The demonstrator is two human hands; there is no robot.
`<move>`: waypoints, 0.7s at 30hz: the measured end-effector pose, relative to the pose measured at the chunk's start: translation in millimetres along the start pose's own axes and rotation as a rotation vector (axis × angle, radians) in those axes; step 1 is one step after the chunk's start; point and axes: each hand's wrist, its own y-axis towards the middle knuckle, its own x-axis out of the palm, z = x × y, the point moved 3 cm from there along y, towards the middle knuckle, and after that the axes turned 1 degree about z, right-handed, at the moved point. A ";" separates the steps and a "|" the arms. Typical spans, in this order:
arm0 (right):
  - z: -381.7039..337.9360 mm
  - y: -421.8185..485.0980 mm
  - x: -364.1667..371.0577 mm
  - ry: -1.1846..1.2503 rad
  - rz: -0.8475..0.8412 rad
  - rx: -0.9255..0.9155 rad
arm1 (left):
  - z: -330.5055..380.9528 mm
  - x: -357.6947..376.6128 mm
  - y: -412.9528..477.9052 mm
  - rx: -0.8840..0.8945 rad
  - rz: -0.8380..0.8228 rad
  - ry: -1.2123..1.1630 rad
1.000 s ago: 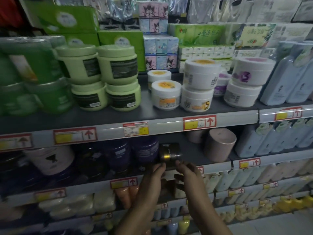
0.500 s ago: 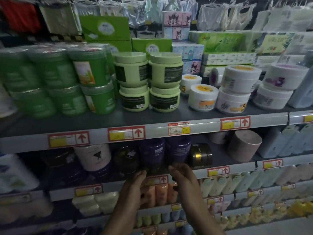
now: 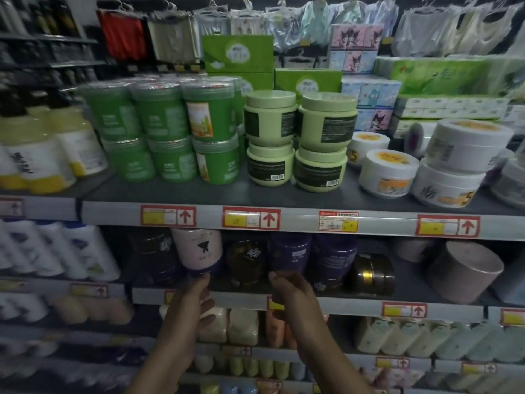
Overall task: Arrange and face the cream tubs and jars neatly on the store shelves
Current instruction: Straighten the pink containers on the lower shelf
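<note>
On the second shelf [image 3: 326, 304] stand a white jar [image 3: 197, 247], a dark brown jar [image 3: 245, 261], two purple jars [image 3: 289, 254] and a dark jar with a gold band [image 3: 372, 273] lying on its side. My left hand [image 3: 190, 305] hovers at the shelf's front edge below the white jar, fingers apart, holding nothing. My right hand [image 3: 292, 291] is just in front of the nearer purple jar, fingers curled; no jar is gripped. On the upper shelf [image 3: 298, 220] are stacked dark green tubs [image 3: 210, 132], pale green tubs [image 3: 298, 140] and white tubs [image 3: 389, 176].
Yellow and white bottles [image 3: 42, 155] stand upper left. A pinkish-brown tub [image 3: 463, 270] lies on its side at the right of the second shelf. Tissue boxes and packs fill the back. Lower shelves hold rows of small bottles [image 3: 426, 336]. Red price tags line the shelf edges.
My view and both hands have shifted left along the second shelf, away from the gold-banded jar towards the purple and brown jars. The hands have spread further apart.
</note>
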 end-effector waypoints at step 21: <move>-14.6 68.5 115.5 -0.048 -0.085 0.021 | 53.9 -29.7 50.9 -0.201 -0.157 -0.300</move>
